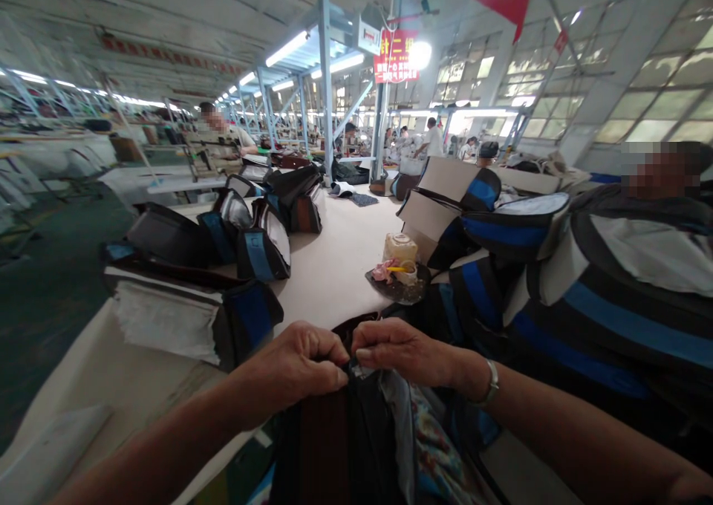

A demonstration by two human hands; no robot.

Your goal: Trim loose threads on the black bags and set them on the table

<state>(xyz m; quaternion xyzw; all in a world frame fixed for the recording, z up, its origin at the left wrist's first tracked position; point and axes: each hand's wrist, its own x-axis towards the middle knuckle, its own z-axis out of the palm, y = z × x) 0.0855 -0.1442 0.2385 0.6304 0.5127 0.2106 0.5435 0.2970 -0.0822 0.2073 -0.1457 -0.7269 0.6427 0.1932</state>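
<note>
Both my hands meet at the near edge of a long pale worktable [328,267]. My left hand [301,364] is closed, its fingers pinching the top edge of a dark bag [339,431] that hangs toward me. Thumb to thumb with it, my right hand [401,353] also pinches that same edge; a metal watch sits on its wrist. The bag is dark brown and black, with a pale lining showing by my right fingers. Patterned cloth lies below the bag.
Stacks of black, blue and white bags [557,282] rise on the right, more bags [223,252] on the left. A dark dish with tape rolls [401,267] sits mid-table. A person [662,171] stands at right, others work farther back. Green floor lies left.
</note>
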